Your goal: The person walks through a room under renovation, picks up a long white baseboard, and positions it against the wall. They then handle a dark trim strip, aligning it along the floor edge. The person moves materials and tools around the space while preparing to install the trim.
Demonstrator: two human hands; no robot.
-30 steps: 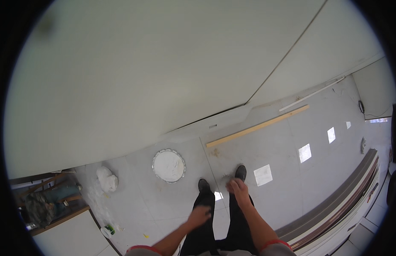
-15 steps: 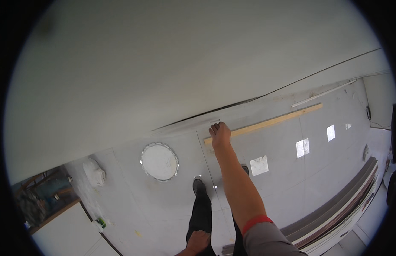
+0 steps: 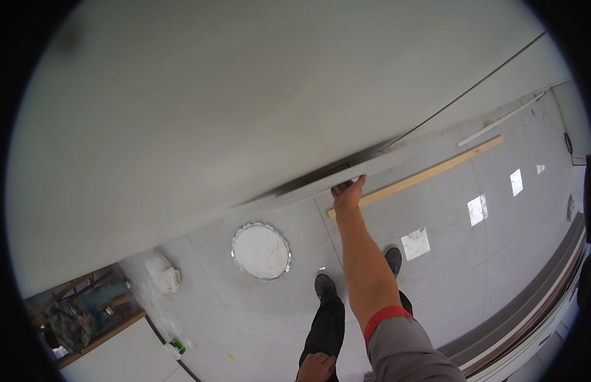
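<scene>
My right hand [image 3: 349,191] reaches forward to the foot of the large pale wall [image 3: 181,114], with its fingers hooked on the edge of a long white strip [image 3: 318,184]. Between strip and wall runs a dark gap [image 3: 327,172], widest just behind the hand. The fingertips are partly hidden by the strip. My left hand [image 3: 317,367] rests at my left thigh, fingers curled, with nothing visible in it. A light wooden batten [image 3: 429,173] lies on the floor just right of my right hand.
A round white disc with a crinkled silvery rim [image 3: 262,251] lies left of my feet. A white bundle [image 3: 163,272] sits farther left. Long stacked boards [image 3: 524,305] line the right side. A thin white strip [image 3: 502,120] lies near the wall at far right.
The white strip has come away from the wall and the dark gap has widened. My right hand now grips the strip's edge. The view has shifted; my left hand stays at my thigh.
</scene>
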